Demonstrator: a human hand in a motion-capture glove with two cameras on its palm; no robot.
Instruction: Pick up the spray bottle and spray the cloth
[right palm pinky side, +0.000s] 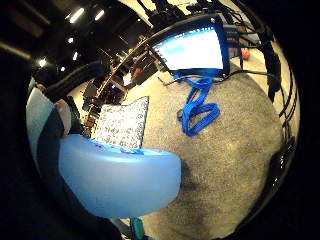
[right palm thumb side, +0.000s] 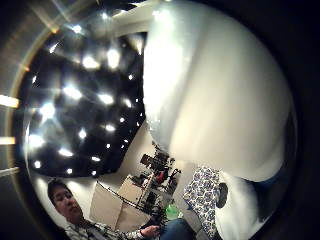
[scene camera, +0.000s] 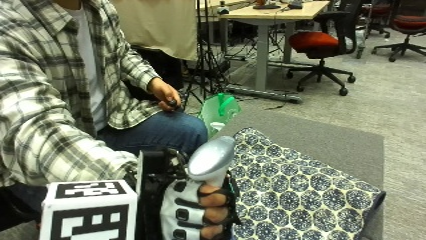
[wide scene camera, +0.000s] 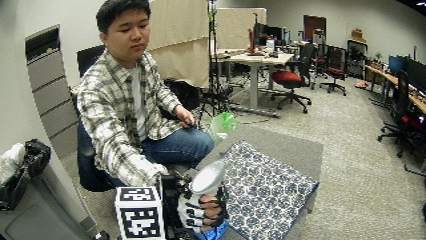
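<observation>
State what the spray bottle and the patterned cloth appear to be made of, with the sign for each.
Spray bottle: probably plastic, a smooth, pale, milky body with a soft sheen.
Cloth: seemingly woven fabric, matte, printed with blue medallions on white; it lies flat and limp on the grey table.

No readable text shows; any labels seem too blurred.
</observation>
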